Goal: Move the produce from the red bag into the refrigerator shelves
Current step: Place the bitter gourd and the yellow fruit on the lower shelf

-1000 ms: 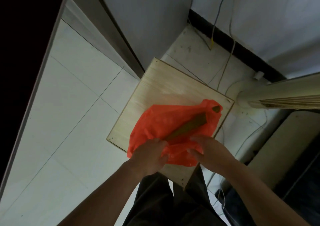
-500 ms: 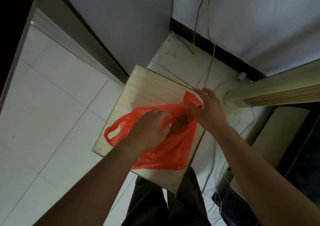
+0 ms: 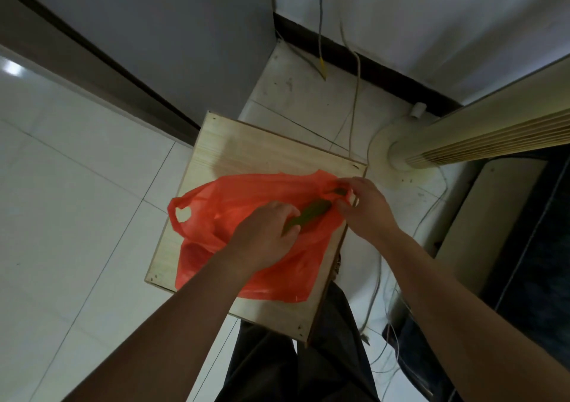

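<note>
A red bag [image 3: 240, 198] lies slack and crumpled on the top of a pale wooden box [image 3: 262, 148], covering the box's near half and reaching almost to its near edge. One handle loop [image 3: 180, 232] spills over the box's left edge. A long, slim green vegetable [image 3: 313, 211] lies in the bag's folds over the right half of the box. Its long axis runs on a diagonal, from the middle of the box up toward the far right corner. The far end points at that corner and the near end is buried under fingers. The left hand [image 3: 262, 235] comes in from the box's near side with its fingers curled tightly round the vegetable's near end. Whether plastic lies between skin and vegetable cannot be told. The right hand [image 3: 367, 207] sits at the box's right edge just short of the far right corner. Its fingertips are drawn together in a narrow pinch on a bunched piece of the bag, just beside the vegetable's far tip. Beyond the far right corner of the box stands a cream tower appliance [image 3: 478, 133] on a round base, and thin cables [image 3: 356, 93] trail down the wall behind the box. White floor tiles [image 3: 77, 185] spread to the left of the box, and dark trousers [image 3: 277, 364] show below its near edge.
</note>
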Motion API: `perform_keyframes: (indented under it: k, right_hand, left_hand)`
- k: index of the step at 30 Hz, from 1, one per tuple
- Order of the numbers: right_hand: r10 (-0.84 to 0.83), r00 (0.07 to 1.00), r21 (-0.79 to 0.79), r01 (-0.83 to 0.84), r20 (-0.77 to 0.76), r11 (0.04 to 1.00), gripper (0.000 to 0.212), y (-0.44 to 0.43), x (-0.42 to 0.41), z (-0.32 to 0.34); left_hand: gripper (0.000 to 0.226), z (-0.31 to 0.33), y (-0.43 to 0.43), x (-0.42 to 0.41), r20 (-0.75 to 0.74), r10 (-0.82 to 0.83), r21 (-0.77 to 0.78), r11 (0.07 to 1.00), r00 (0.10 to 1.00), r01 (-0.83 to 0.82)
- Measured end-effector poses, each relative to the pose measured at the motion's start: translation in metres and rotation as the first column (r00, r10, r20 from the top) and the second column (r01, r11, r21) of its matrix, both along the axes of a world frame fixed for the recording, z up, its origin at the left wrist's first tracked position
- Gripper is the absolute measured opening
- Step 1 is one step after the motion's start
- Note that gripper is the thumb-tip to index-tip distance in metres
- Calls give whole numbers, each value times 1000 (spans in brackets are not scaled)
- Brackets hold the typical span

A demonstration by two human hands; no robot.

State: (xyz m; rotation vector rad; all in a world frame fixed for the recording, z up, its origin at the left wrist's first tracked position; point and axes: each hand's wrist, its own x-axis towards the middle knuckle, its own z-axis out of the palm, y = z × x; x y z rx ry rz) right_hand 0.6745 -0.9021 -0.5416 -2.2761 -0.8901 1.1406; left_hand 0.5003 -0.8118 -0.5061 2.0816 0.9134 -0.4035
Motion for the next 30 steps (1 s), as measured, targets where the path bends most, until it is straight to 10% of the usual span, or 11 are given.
perform_keyframes:
  k: [20, 30]
  right_hand:
    - [-197, 963, 192, 232, -184, 953, 23, -22, -18, 36]
    - [-183, 975, 158, 201, -125, 967, 17, -30, -21, 37]
  left_hand:
    - [30, -16, -18, 22, 52, 220, -198, 958, 974, -206]
    - [54, 27, 0, -9, 95, 248, -59, 968, 964, -243]
